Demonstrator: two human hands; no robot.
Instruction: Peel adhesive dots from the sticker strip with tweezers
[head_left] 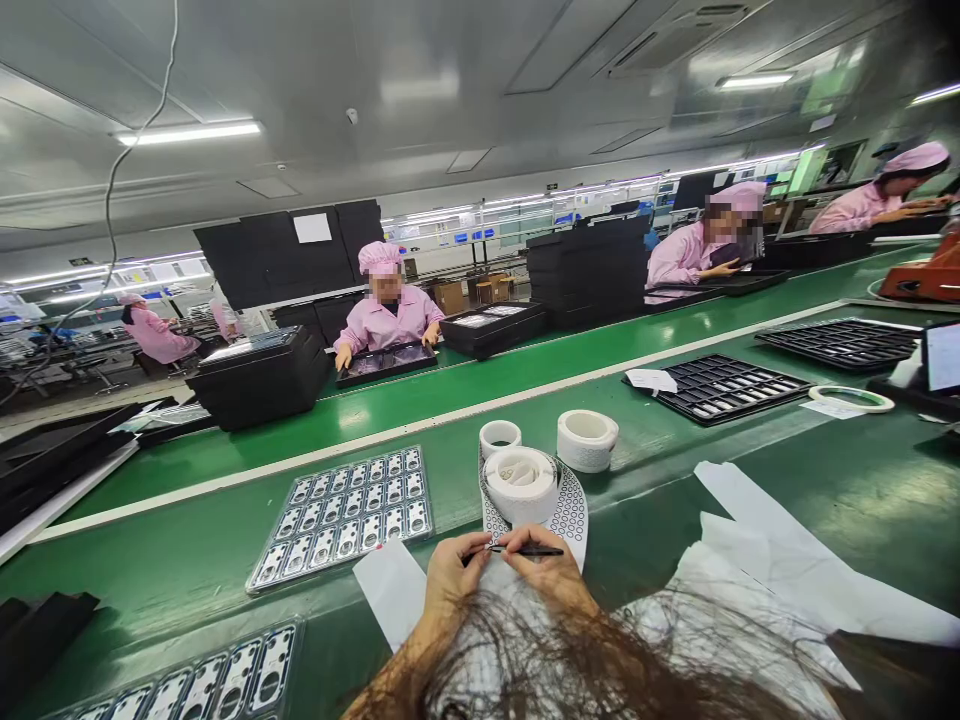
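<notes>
My left hand [451, 577] is closed, pinching a small dark piece too small to make out. Beside it, my right hand [546, 575] grips a thin black pen-like tool [541, 551], its tip pointing left at the small piece. Just beyond both hands stands a white roll [520, 484], with a strip of ringed labels [571, 505] curving around its right side. Two more white rolls, a smaller one [500, 434] and a wider one [587, 441], are behind it. White paper [393, 592] lies left of my left hand.
A clear tray of metal-look parts [343, 515] is at left, another [217, 685] nearer. Black compartment trays [724, 388] [836, 343] and a pale ring [851, 399] sit at right. White sheets [795, 545] spread at right. Across the green belt [450, 388], people in pink handle black trays.
</notes>
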